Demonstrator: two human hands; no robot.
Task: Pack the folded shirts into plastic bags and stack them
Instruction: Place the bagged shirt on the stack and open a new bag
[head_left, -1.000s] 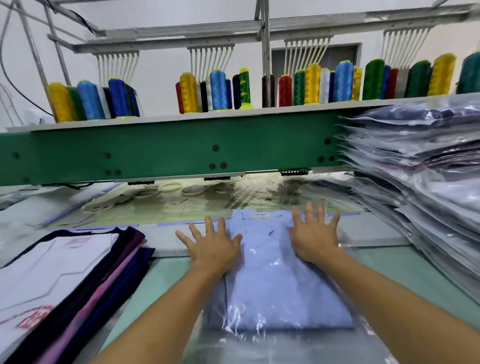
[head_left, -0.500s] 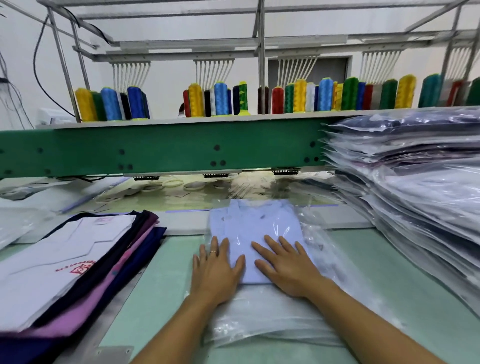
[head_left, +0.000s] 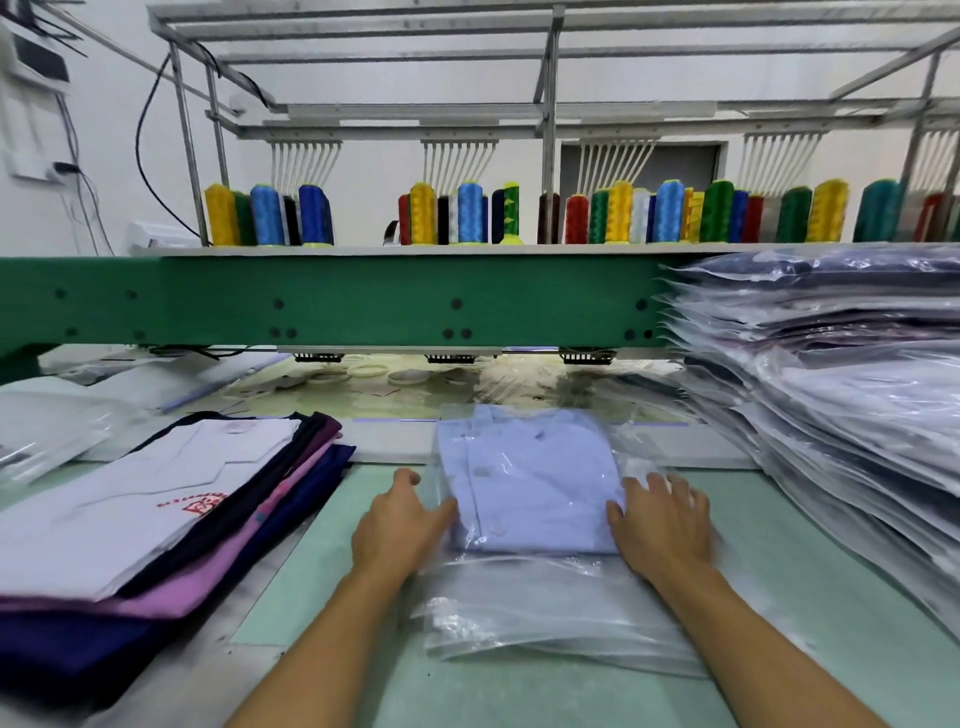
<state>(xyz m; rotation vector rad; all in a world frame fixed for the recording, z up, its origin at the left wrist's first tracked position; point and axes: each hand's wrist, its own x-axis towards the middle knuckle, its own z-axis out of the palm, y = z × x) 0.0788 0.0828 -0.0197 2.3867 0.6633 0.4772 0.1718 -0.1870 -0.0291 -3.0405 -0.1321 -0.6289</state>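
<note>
Before us the bagged shirt (head_left: 530, 493) on the table (head_left: 519, 696), folded shirts (head_left: 156, 509) to its left, packed stack (head_left: 831, 405) to its right, spools (head_left: 467, 213) behind.

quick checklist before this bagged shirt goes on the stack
1. Blue shirt fully inside the plastic bag: ok, the empty bag end lies toward the person.
2. Shirt lying flat and folded: ok.
3. Bag mouth closed: cannot tell.
4. Left hand and right hand at opposite sides of the bag: ok.
5. Left hand's grip on the bag edge: cannot tell.
6. Stack of bagged shirts at right steady enough for one more: cannot tell.
</note>
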